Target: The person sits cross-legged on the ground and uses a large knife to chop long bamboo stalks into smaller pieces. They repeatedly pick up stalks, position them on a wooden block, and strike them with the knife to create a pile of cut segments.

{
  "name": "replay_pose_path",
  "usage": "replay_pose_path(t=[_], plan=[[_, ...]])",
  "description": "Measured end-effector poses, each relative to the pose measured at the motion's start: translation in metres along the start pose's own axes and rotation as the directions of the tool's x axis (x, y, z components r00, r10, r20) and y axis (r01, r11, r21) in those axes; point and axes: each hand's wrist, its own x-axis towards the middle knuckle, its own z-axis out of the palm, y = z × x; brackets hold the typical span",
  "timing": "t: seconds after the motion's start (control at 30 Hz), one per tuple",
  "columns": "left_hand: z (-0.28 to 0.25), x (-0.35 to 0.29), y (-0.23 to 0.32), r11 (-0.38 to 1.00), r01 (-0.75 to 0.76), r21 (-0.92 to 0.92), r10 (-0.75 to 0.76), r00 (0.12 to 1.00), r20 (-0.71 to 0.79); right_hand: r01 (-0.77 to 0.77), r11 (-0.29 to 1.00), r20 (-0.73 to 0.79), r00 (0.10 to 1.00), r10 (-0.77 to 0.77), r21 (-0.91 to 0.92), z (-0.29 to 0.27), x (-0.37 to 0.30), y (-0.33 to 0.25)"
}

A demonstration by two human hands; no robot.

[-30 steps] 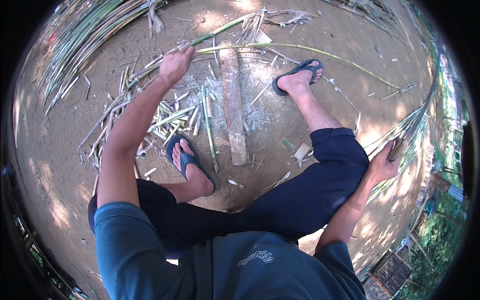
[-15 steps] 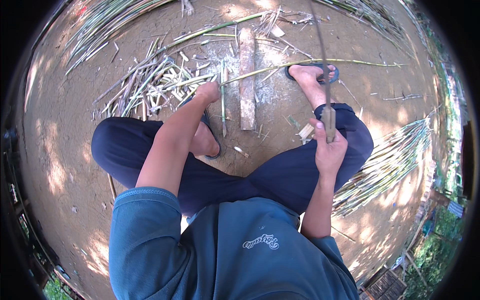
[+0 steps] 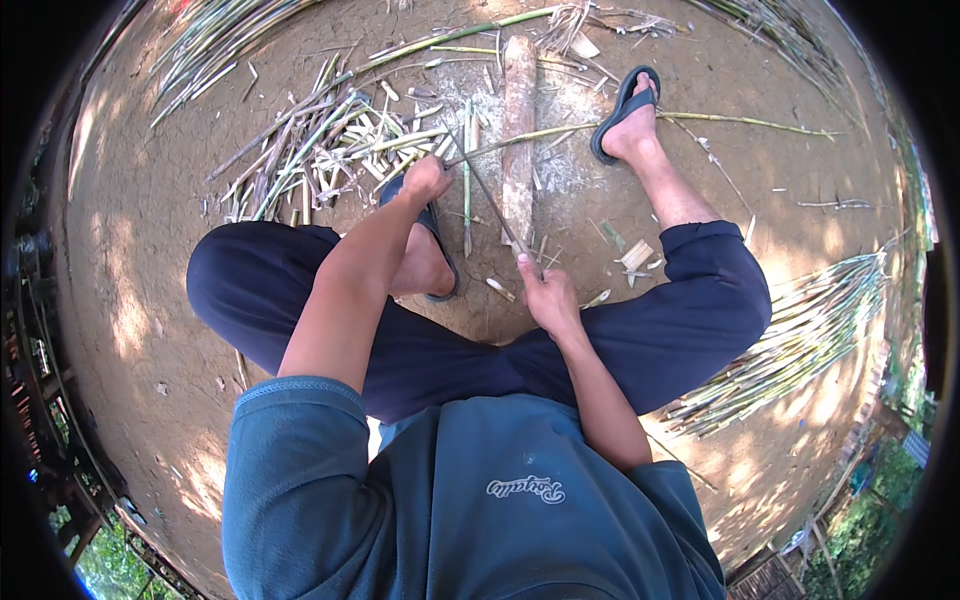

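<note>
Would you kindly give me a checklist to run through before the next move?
1. Long, thin yellow-green stalk gripped in the left hand: ok.
2. Long, narrow-bladed grey knife held by its handle in the right hand: ok.
3. Stalk crossing the straight brown wooden beam: ok.
4. Stalk pressed firmly against the beam: cannot tell.
5. Left hand well away from the knife: not ok; it looks close to the blade.

**Blue-green above, navy below**

The person wears a blue-green T-shirt [image 3: 460, 530] with short sleeves [image 3: 300, 440], a stitched band [image 3: 297, 388] edging the left one. Pale, outlined script lettering [image 3: 526, 489] curves across the chest. The loose trousers [image 3: 660, 330] are dark navy, their right leg ending in a folded cuff [image 3: 695, 238]. Dark thong sandals [image 3: 628, 103] complete the outfit; the left hand [image 3: 428, 178] and right hand [image 3: 550, 296] are bare.
</note>
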Motion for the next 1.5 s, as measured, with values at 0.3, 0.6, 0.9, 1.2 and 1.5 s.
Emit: replay_pose_path(t=[0.3,0.6,0.9,1.2,1.5], plan=[[0.004,0.019,-0.012,0.999,-0.006,-0.053,0.008,0.999,0.042,0.007,0.999,0.024,1.000,-0.006,-0.036,0.018,0.027,-0.005],[-0.019,0.012,0.016,0.990,0.109,0.088,-0.123,0.977,0.172,-0.015,0.998,0.016,1.000,0.015,-0.058,0.009,0.007,-0.013],[-0.020,0.020,0.021,0.990,0.137,0.047,-0.143,0.967,0.209,-0.007,0.998,0.012,1.000,0.007,-0.062,0.022,0.030,-0.016],[-0.004,0.036,0.026,0.981,0.190,0.026,-0.191,0.961,0.199,0.003,0.992,-0.036,0.999,-0.008,-0.126,0.029,0.050,-0.023],[-0.010,0.048,0.043,0.991,0.134,-0.014,-0.132,0.987,0.096,0.080,0.973,-0.129,0.986,-0.109,-0.215,0.040,0.118,-0.033]])
